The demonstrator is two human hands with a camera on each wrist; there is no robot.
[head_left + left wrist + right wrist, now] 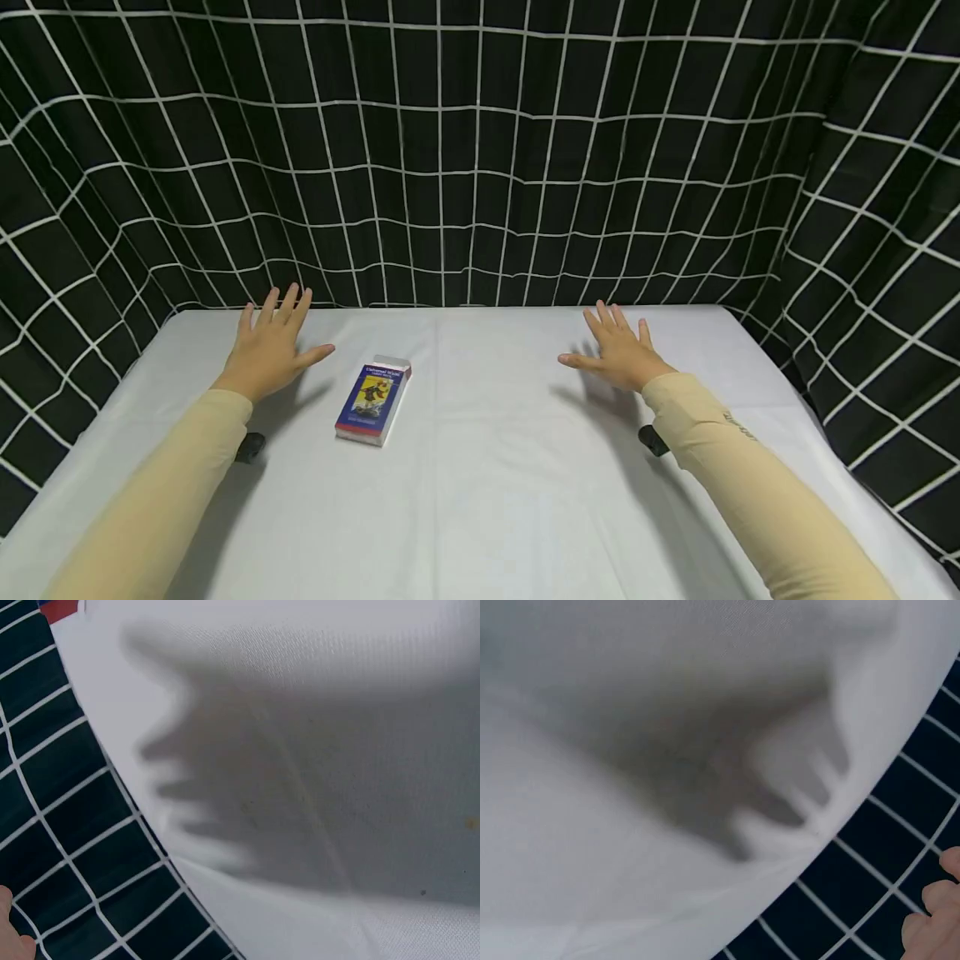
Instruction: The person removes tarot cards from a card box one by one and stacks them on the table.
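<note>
A blue tarot card box [369,402] with a yellow picture on its front lies left of the middle of the white table; its top flap stands open at the far end. To the left of the box, my left hand [268,346] hovers over the cloth with its fingers spread, holding nothing. Over the right side of the table my right hand [618,354] is also held up, fingers spread and nothing in it. Both hands cast shadows on the cloth. Only a corner of the box [58,610] shows in the left wrist view.
A white cloth covers the table [487,500]. Behind it and at both sides hangs a black curtain [457,167] with a white grid. Beige sleeves cover both forearms, and a small dark device [250,447] sits under the left wrist, another [653,440] under the right.
</note>
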